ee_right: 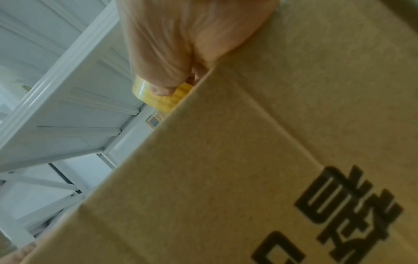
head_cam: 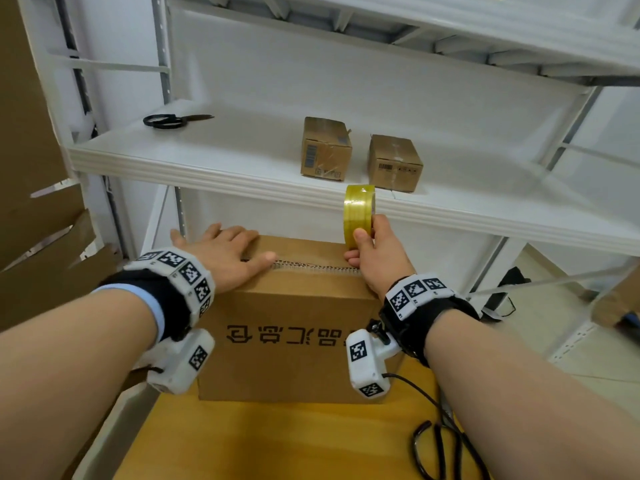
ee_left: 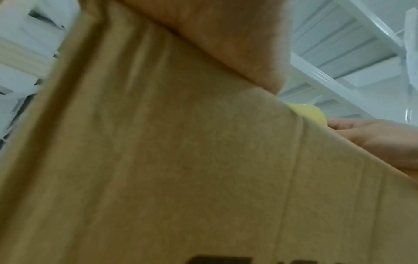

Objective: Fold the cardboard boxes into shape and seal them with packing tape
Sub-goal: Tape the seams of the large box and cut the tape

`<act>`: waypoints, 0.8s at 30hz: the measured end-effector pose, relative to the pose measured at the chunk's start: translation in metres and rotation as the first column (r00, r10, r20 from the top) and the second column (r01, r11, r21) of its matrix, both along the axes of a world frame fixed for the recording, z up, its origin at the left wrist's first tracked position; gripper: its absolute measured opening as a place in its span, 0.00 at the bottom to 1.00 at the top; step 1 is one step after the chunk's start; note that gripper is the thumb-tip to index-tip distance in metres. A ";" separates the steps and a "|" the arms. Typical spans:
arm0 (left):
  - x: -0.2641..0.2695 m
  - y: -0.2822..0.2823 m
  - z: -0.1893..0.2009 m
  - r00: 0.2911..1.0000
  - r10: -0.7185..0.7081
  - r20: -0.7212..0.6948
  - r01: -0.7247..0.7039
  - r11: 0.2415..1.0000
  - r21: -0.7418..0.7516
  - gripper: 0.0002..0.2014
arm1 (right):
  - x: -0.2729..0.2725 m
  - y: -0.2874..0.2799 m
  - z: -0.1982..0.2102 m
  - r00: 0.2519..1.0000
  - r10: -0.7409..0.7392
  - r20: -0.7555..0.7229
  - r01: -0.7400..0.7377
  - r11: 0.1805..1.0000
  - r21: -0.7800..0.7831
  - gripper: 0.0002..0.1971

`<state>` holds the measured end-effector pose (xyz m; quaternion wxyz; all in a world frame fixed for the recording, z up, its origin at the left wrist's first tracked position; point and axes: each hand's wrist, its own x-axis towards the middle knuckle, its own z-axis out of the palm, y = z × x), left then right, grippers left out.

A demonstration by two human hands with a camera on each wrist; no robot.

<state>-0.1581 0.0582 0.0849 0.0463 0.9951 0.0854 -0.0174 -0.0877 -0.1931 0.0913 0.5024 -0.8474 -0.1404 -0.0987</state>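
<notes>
The cardboard box (head_cam: 294,327) stands on the yellow table (head_cam: 294,441) directly in front of me, against the lower part of the white shelf unit (head_cam: 214,174). Its long axis runs left to right. The printed side faces me with the black lettering upside down. The top flaps are folded shut; their seam runs left to right along the top, showing a corrugated edge.

My left hand (head_cam: 227,256) lies flat on the left part of the top, fingers straight and spread, thumb along the seam; it presses and grips nothing. My right hand (head_cam: 375,252) pinches the roll of yellow packing tape (head_cam: 358,214) between thumb and fingers at the right end of the seam. The roll stands on edge, its lower rim at the box top; I cannot tell whether it touches.

On the shelf board above the box stand two small cardboard boxes (head_cam: 325,148), closed and taped, just beside each other. Black scissors (head_cam: 173,120) lie well apart to their left, blades pointing right. Flattened cardboard sheets (head_cam: 34,237) lean at the far left. A black cable (head_cam: 436,441) loops on the table at my right.
</notes>
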 end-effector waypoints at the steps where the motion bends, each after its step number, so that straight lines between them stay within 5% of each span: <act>1: -0.002 0.000 0.000 1.000 -0.001 0.002 0.001 0.999 -0.037 0.41 | 0.001 0.000 0.000 1.000 -0.002 0.006 0.002 1.000 -0.005 0.15; 11: 0.024 -0.041 0.002 0.997 0.064 0.049 -0.056 0.987 -0.153 0.32 | 0.030 -0.024 0.004 0.998 0.011 0.060 -0.004 0.994 -0.113 0.17; 20: 0.026 -0.038 0.000 0.993 0.087 0.081 -0.073 0.985 -0.159 0.30 | 0.008 0.068 0.006 0.979 0.197 -0.047 -0.185 0.965 0.183 0.11; 24: 0.023 -0.032 -0.003 0.991 0.076 0.108 -0.052 0.976 -0.212 0.26 | 0.004 0.094 -0.002 0.962 0.258 -0.089 -0.238 0.953 0.185 0.10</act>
